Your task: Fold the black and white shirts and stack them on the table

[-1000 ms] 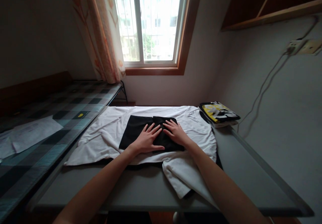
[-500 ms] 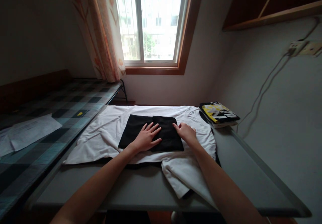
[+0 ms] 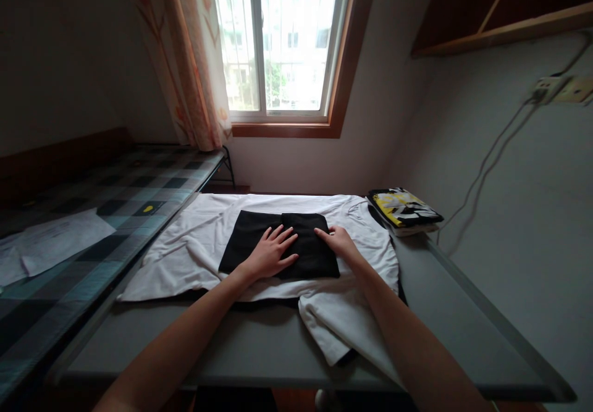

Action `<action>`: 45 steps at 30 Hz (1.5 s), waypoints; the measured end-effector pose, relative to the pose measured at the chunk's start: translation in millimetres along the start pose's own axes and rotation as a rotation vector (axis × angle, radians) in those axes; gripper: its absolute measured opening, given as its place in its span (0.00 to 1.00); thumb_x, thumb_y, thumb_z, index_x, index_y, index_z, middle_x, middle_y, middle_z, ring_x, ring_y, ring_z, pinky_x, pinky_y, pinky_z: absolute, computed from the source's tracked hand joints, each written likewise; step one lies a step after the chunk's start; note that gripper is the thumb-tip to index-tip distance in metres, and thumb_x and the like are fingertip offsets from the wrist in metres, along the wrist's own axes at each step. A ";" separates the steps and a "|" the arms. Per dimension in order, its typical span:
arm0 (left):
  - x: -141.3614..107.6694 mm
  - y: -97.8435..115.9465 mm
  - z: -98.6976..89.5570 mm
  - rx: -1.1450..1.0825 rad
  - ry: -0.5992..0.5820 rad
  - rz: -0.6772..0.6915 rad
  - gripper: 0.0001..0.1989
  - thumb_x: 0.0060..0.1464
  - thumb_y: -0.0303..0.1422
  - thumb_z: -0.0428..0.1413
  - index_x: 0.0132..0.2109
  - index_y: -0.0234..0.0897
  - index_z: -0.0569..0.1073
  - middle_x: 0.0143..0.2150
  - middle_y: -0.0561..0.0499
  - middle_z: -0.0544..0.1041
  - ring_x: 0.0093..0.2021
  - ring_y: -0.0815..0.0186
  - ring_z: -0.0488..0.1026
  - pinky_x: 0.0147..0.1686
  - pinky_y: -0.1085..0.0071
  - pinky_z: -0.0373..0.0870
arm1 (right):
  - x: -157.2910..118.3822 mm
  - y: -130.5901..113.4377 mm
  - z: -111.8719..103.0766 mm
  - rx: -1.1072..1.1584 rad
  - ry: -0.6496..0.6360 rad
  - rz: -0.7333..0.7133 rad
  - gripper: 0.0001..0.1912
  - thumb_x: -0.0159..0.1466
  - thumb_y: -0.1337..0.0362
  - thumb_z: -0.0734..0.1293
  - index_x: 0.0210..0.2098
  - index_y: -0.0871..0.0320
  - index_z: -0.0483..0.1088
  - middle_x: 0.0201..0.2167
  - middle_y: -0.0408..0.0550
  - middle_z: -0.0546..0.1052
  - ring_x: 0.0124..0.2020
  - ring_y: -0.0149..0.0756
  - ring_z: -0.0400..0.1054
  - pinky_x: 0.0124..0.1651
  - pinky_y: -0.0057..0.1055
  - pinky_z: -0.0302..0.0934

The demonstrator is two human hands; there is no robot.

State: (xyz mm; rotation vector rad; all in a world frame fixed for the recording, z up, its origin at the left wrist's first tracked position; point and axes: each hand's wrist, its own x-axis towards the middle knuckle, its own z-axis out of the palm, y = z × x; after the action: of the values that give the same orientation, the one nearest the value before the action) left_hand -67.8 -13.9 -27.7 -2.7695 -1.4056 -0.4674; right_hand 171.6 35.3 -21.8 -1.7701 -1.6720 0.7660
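A folded black garment [image 3: 310,257] lies flat on a spread white T-shirt [image 3: 185,245], with a fold line across its middle. My left hand [image 3: 273,252] rests palm down on the garment, fingers spread over its centre. At the garment's right side, my right hand [image 3: 341,242] touches its upper surface with an outstretched digit; its other fingers are partly hidden. A sleeve of the T-shirt hangs toward me beneath my right forearm. Dark fabric shows under the shirt's near edge.
The shirt lies on a grey table [image 3: 454,313]. Folded clothing [image 3: 403,207] in black, yellow and white sits at the far right corner. To the left is a checked bed surface [image 3: 152,183] with papers [image 3: 65,239]. A cable [image 3: 482,171] hangs along the right wall.
My right hand has shifted slightly left and its fingers have changed pose over the garment. My left hand stays in place, and the garment lies as before.
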 end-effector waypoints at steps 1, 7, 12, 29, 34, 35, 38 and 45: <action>-0.1 0.3 -0.3 0.001 0.001 0.001 0.30 0.63 0.51 0.42 0.68 0.45 0.58 0.70 0.49 0.56 0.70 0.53 0.49 0.67 0.50 0.47 | 1.6 1.8 0.5 0.063 -0.031 -0.011 0.20 0.59 0.49 0.68 0.33 0.63 0.75 0.34 0.56 0.81 0.38 0.44 0.75 0.36 0.30 0.64; 0.2 2.1 -4.1 -0.011 0.009 0.035 0.30 0.65 0.50 0.40 0.69 0.45 0.56 0.71 0.49 0.55 0.71 0.55 0.48 0.67 0.49 0.46 | 3.4 8.2 4.1 0.179 -0.066 -0.101 0.19 0.57 0.51 0.70 0.37 0.63 0.77 0.36 0.55 0.81 0.37 0.45 0.76 0.35 0.31 0.67; 0.4 -0.1 -6.7 0.007 0.001 0.054 0.27 0.65 0.49 0.40 0.66 0.47 0.61 0.69 0.51 0.59 0.70 0.55 0.51 0.66 0.49 0.46 | 3.5 9.2 3.6 0.151 -0.016 -0.143 0.17 0.55 0.56 0.72 0.38 0.62 0.76 0.38 0.55 0.81 0.39 0.45 0.75 0.40 0.33 0.68; 0.2 -34.4 -28.9 0.153 0.190 -0.586 0.25 0.63 0.50 0.43 0.53 0.38 0.72 0.48 0.40 0.74 0.50 0.54 0.71 0.48 0.63 0.66 | 18.1 37.5 -35.1 -0.126 0.125 0.019 0.19 0.57 0.52 0.70 0.41 0.60 0.72 0.38 0.53 0.78 0.40 0.42 0.72 0.40 0.31 0.62; -2.4 -50.2 -33.8 0.002 0.063 -0.769 0.25 0.60 0.51 0.47 0.54 0.36 0.69 0.42 0.40 0.78 0.44 0.53 0.76 0.41 0.66 0.67 | 16.5 33.5 -37.6 -0.146 0.145 0.037 0.20 0.55 0.52 0.71 0.41 0.60 0.73 0.38 0.54 0.79 0.40 0.43 0.72 0.40 0.32 0.62; -2.4 -53.2 -34.4 -0.048 0.055 -0.794 0.25 0.59 0.50 0.49 0.52 0.36 0.70 0.40 0.40 0.78 0.43 0.53 0.76 0.39 0.66 0.67 | 16.6 33.0 -38.7 -0.143 0.146 0.046 0.20 0.55 0.52 0.71 0.40 0.61 0.73 0.37 0.54 0.79 0.39 0.43 0.72 0.40 0.32 0.62; -1.8 -64.3 -35.3 -0.305 0.110 -0.811 0.20 0.55 0.48 0.55 0.43 0.35 0.74 0.35 0.43 0.78 0.38 0.56 0.76 0.33 0.70 0.66 | 16.5 31.5 -43.5 -0.023 0.105 0.063 0.16 0.55 0.54 0.71 0.34 0.62 0.74 0.32 0.53 0.78 0.36 0.43 0.72 0.37 0.32 0.62; 0.5 -80.1 -34.6 -0.854 0.018 -0.873 0.21 0.43 0.48 0.64 0.24 0.35 0.68 0.16 0.56 0.64 0.15 0.71 0.62 0.16 0.74 0.52 | 7.1 21.2 -58.7 0.361 -0.101 0.177 0.15 0.54 0.56 0.70 0.32 0.62 0.73 0.24 0.46 0.76 0.25 0.33 0.68 0.24 0.26 0.58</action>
State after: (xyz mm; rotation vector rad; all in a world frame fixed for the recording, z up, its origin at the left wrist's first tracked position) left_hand -139.7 29.9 -5.1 -2.3519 -2.9229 -1.3519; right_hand 229.8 39.9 1.4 -1.6554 -1.3454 1.1734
